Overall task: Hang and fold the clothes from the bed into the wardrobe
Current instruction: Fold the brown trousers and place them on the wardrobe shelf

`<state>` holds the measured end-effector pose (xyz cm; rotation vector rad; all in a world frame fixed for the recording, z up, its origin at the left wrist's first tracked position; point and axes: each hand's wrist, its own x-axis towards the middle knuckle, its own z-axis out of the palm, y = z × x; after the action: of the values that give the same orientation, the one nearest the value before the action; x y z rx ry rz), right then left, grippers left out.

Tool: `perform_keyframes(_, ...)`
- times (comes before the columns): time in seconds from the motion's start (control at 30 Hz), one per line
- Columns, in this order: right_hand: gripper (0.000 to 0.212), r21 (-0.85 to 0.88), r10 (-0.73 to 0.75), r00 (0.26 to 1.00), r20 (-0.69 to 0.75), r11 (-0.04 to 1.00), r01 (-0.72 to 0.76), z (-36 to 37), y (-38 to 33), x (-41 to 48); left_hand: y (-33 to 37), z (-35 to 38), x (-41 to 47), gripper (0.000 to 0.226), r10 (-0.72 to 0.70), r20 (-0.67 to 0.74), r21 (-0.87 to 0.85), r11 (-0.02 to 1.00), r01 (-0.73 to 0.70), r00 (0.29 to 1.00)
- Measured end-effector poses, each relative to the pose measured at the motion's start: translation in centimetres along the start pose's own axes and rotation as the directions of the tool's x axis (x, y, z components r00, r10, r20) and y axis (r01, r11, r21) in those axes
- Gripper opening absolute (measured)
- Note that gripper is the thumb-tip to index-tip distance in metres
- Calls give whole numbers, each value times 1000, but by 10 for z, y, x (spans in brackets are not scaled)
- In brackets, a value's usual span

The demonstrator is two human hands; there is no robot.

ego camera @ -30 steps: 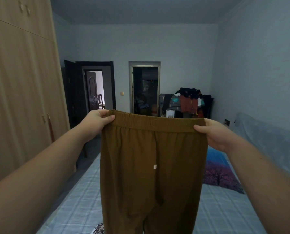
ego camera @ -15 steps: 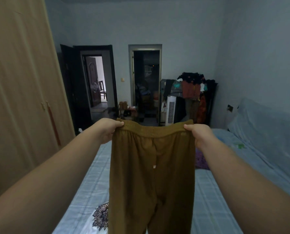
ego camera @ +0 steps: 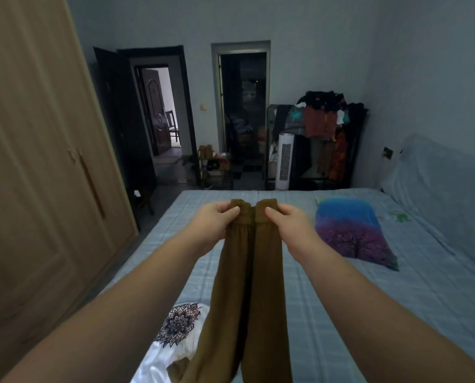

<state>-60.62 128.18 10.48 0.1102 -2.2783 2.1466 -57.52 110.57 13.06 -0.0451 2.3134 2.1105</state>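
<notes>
We see the wardrobe filling the frame's left and the bed across the lower right. At centre, brown trousers hang over it, waistband pinched by our left hand and right hand, close together.

Brown trousers hang folded lengthwise above the bed.

I have the trousers hanging over the bed, with my left hand and right hand just beside each other, gripping the waistband. The wardrobe stands on the left. A cloth lies on the bed to the right, and a clothes rack stands beyond the far end.
</notes>
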Motion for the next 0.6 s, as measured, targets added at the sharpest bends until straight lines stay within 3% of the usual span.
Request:
perform_keyframes(0.2, 17, -54, -89, 996, -16, 995, 88, 12, 2, -22, -13, 24, -5, 22, 120, -99, 112, 988, -109, 988)
perform_keyframes(0.3, 26, 46, -74, 994, 80, 996, 70, 13, 3, -30, -17, 27, -7, 27, 180, -110, 216, 964, -153, 978)
perform_keyframes(0.43, 50, 228, -67, 966, 249, 974, 9, 10, 7, -34, -17, 29, -11, 41, 216, -106, 216, 958, -189, 971)
perform_keyframes(0.53, 46, 345, -67, 954, 291, 938, -39, 5, 5, -36, -14, 26, -11, 37, 241, -173, 223, 954, -200, 955)
perform_keyframes(0.6, 43, 299, -85, 964, 253, 954, 6, -3, 4, -34, -12, 20, -10, 27, 249, -186, 224, 953, -205, 951)
